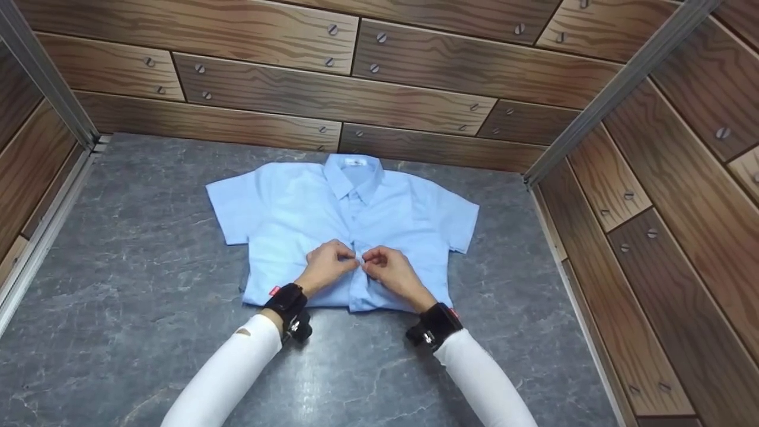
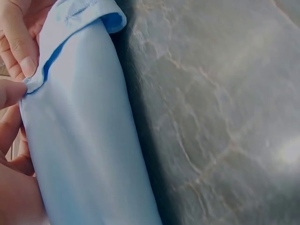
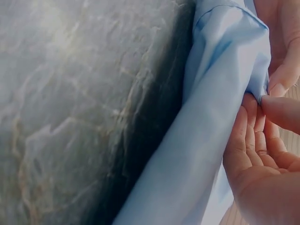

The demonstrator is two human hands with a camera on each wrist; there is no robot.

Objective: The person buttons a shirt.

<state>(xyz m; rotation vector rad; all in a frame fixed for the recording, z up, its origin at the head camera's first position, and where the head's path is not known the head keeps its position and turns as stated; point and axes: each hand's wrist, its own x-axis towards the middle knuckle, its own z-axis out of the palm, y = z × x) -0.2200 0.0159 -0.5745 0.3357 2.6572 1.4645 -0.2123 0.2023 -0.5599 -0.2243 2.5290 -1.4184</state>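
A light blue short-sleeved shirt (image 1: 296,207) lies front side up, its collar (image 1: 356,178) toward the back wall and its lower part folded under. Over the front placket both hands meet, fingertips close together. My left hand (image 1: 327,262) pinches the placket edge between thumb and fingers; in the left wrist view its thumb presses the cloth's edge. From the other side my right hand (image 1: 392,270) pinches the fabric at the same spot, with a small fold of shirt cloth (image 3: 258,86) drawn up between thumb and fingers. The fingers hide any button there.
The shirt lies on a dark grey marbled tabletop (image 1: 148,237). Wood-patterned panels (image 1: 267,83) stand behind and on both sides, with metal rails (image 1: 622,89) at the corners. Each wrist wears a black strap with a camera (image 1: 436,329).
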